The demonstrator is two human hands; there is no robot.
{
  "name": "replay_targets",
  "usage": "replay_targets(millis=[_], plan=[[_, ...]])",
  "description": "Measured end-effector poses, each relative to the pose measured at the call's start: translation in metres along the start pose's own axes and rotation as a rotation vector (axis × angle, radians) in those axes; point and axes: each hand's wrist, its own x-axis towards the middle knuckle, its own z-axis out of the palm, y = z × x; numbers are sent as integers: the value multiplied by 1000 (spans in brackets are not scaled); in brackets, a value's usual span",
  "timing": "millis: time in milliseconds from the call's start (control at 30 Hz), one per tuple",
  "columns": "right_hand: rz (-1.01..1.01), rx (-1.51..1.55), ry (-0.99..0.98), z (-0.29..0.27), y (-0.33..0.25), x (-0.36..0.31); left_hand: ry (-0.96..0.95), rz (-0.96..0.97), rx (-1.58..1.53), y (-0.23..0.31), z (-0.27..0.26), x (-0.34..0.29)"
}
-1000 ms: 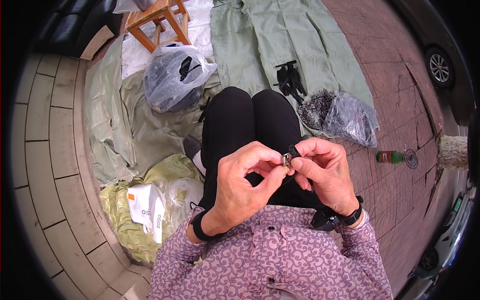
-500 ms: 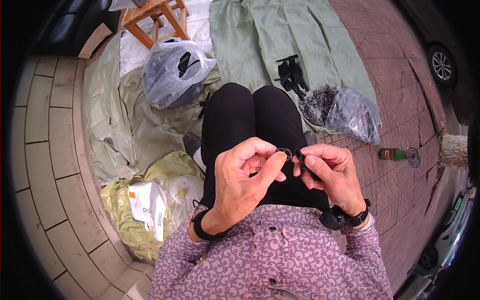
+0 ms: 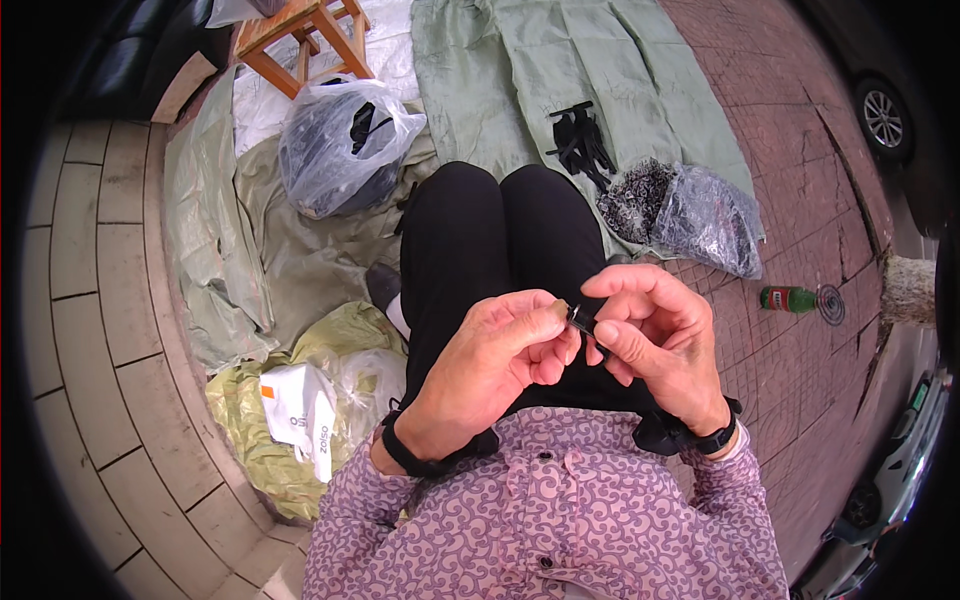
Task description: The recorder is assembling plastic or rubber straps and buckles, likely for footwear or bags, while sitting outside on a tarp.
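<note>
Over the lap, the left hand (image 3: 500, 350) and right hand (image 3: 650, 335) pinch a small dark part (image 3: 580, 320) between fingertips, apparently mid-assembly, which calls for a steady, aligned squeeze.

Both forearms enter from the lower edge and meet above the lap. The left hand (image 3: 495, 355) is curled, thumb and forefinger pinched together. The right hand (image 3: 655, 335) faces it, fingers bent, fingertips (image 3: 600, 290) touching the left's. Each wrist wears a dark band.
</note>
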Motion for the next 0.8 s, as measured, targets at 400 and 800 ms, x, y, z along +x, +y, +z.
replay_targets(millis=[400, 800], plan=[[-2, -105, 41, 6, 6, -2, 128, 212, 89, -8, 9, -1], [23, 117, -4, -1, 14, -3, 130, 391, 441, -11, 7, -5]])
